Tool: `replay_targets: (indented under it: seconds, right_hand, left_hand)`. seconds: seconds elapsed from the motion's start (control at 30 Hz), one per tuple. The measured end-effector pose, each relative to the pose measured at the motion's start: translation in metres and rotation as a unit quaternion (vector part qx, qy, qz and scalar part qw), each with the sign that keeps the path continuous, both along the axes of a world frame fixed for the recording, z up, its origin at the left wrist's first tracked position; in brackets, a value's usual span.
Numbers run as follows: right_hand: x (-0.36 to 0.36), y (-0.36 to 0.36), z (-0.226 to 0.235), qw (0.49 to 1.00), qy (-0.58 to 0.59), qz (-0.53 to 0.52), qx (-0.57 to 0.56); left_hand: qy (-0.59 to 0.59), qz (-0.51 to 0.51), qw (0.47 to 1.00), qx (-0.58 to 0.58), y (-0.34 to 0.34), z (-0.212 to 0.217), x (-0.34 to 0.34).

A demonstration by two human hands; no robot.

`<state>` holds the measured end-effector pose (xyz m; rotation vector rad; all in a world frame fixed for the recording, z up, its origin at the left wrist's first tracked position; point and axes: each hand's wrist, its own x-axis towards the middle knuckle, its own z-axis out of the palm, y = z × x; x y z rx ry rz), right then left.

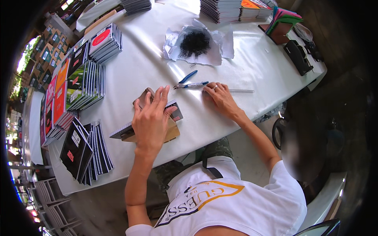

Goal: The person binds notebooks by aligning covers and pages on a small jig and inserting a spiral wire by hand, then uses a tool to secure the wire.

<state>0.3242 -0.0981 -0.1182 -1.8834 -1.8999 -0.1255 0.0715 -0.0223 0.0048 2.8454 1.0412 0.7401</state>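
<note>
My left hand (149,118) is over a small notebook (124,131) and a tan block-like stand (172,131), fingers stretched out and apart; much of both is hidden beneath it. A brown block (142,98) is by its fingertips. My right hand (220,96) rests low on the table with curled fingers, around one end of a thin spiral binding coil (242,91) that sticks out to its right. The fingertips' grip is partly hidden. Just left of this hand lie blue-handled cutting pliers (191,85), jaws to the left.
Crumpled white paper (216,55) holds a heap of black coils (195,44) farther back. Stacked spiral notebooks (84,84) line the left side, with black ones (80,151) nearer. A black hole punch (298,57) and coloured folders (284,21) stand at the right.
</note>
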Motion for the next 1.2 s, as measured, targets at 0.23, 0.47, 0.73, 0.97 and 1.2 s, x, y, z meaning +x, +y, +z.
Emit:
replay_targets:
  seconds: [0.23, 0.47, 0.73, 0.97, 1.2]
  right_hand:
    - [-0.031, 0.006, 0.074, 0.964, 0.230, 0.112, 0.079]
    - [-0.062, 0.008, 0.113, 0.909, 0.364, 0.194, 0.052]
    - [-0.062, 0.013, 0.121, 0.894, 0.372, 0.248, -0.029]
    - [-0.059, 0.008, 0.136, 0.948, 0.200, 0.243, -0.054]
    - [-0.062, 0.005, 0.138, 0.967, 0.125, 0.221, -0.023]
  left_hand:
    - [0.011, 0.006, 0.999, 0.041, -0.002, -0.003, -0.003]
    - [0.001, 0.008, 0.999, 0.044, -0.006, -0.004, -0.004]
    - [0.006, -0.020, 0.997, 0.073, -0.004, -0.008, -0.008]
    - [-0.004, -0.017, 0.999, 0.040, -0.006, -0.005, -0.007]
    - [-0.024, -0.054, 0.997, 0.049, -0.007, -0.008, 0.000]
